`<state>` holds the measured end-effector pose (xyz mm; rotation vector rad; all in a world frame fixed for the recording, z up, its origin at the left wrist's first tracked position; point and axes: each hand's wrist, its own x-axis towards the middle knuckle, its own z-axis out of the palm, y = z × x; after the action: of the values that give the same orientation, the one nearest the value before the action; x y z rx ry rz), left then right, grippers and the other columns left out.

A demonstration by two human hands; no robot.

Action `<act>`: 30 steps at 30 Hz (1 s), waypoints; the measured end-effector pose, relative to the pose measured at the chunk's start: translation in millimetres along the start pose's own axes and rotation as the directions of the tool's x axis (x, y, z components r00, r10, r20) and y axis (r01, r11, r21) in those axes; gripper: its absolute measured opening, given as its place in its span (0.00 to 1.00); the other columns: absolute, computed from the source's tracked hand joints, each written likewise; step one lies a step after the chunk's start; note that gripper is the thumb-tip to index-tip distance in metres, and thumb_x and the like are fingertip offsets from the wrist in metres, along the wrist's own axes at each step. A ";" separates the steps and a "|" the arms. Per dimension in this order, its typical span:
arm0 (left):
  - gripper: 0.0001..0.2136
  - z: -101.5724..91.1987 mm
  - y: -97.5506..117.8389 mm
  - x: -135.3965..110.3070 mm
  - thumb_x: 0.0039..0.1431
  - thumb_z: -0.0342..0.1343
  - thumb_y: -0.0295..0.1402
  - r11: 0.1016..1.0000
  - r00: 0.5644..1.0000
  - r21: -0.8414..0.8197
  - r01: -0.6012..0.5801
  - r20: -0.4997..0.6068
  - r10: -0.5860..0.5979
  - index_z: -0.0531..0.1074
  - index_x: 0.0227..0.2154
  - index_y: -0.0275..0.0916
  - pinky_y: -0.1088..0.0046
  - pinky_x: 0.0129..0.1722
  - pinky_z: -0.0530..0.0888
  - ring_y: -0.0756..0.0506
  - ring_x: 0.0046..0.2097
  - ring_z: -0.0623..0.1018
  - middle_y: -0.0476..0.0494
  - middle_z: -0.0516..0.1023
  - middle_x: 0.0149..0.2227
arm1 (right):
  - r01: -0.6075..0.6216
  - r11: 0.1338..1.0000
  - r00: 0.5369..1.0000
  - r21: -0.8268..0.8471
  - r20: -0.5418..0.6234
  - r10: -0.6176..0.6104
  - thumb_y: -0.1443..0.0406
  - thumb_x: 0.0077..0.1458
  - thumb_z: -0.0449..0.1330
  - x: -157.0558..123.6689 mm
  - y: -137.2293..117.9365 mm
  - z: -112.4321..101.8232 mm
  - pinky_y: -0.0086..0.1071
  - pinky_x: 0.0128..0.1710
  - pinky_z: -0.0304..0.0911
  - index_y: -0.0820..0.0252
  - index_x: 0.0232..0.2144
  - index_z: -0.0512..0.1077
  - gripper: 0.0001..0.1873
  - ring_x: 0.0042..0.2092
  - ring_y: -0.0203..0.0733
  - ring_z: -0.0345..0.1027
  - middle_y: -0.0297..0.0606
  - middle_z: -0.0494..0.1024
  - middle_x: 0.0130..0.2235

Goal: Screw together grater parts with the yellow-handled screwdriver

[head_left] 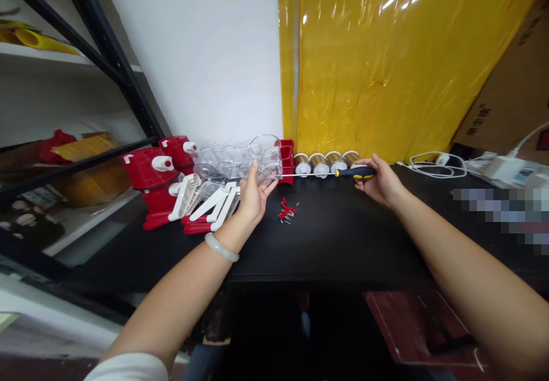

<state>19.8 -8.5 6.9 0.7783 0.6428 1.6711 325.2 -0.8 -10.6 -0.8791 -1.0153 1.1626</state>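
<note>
My left hand (253,195) is closed around a clear plastic container (266,151) with a round opening, held tilted above the table. In my right hand (377,181) is a screwdriver (354,173) with a black and yellow handle. Its long shaft points left, and the tip meets or lies very near the container's right end; contact is hard to tell. Below, small red parts (286,209) and several screws lie on the black table (334,243). Several metal grater drums (319,164) with white ends stand in a row behind the screwdriver.
Red housings (148,175) and white handles with red ends (214,206) sit at the left, near more clear containers (210,155). A red box-like part (286,161) stands at the back. White cables (437,165) and a power strip (506,167) lie right. A black shelf frame (115,60) rises at left.
</note>
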 end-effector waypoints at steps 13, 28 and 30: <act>0.15 0.6 1.0 1.2 0.58 0.60 0.43 1.000 1.000 -0.014 0.012 -0.020 -0.012 0.71 0.43 0.40 0.59 0.51 0.76 0.43 0.44 0.81 0.40 0.80 0.40 | -0.036 0.998 0.999 0.058 -0.013 0.037 0.65 0.43 0.66 -2.1 0.0 3.3 0.30 0.25 0.63 0.52 0.34 0.70 0.14 0.22 0.30 0.58 0.27 0.69 0.27; 0.16 0.4 1.5 3.3 0.56 0.62 0.43 1.000 0.999 -0.007 -0.006 -0.032 0.006 0.72 0.43 0.40 0.58 0.50 0.76 0.41 0.45 0.81 0.40 0.80 0.40 | -0.040 0.999 0.997 -0.035 -0.073 0.038 0.62 0.48 0.64 0.2 2.9 5.1 0.29 0.25 0.63 0.53 0.33 0.68 0.09 0.21 0.31 0.56 0.26 0.68 0.23; 0.16 0.5 1.7 3.4 0.57 0.61 0.43 1.000 1.000 -0.008 -0.003 -0.029 0.003 0.72 0.43 0.40 0.59 0.50 0.76 0.42 0.44 0.81 0.40 0.81 0.41 | -0.030 0.999 0.999 0.034 -0.027 0.031 0.65 0.44 0.64 -1.5 0.0 4.8 0.30 0.25 0.63 0.52 0.34 0.68 0.11 0.23 0.32 0.58 0.27 0.70 0.27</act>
<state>18.7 -5.6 9.1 0.7509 0.6546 1.6889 320.6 -2.1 -9.4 -0.8838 -0.9601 1.1868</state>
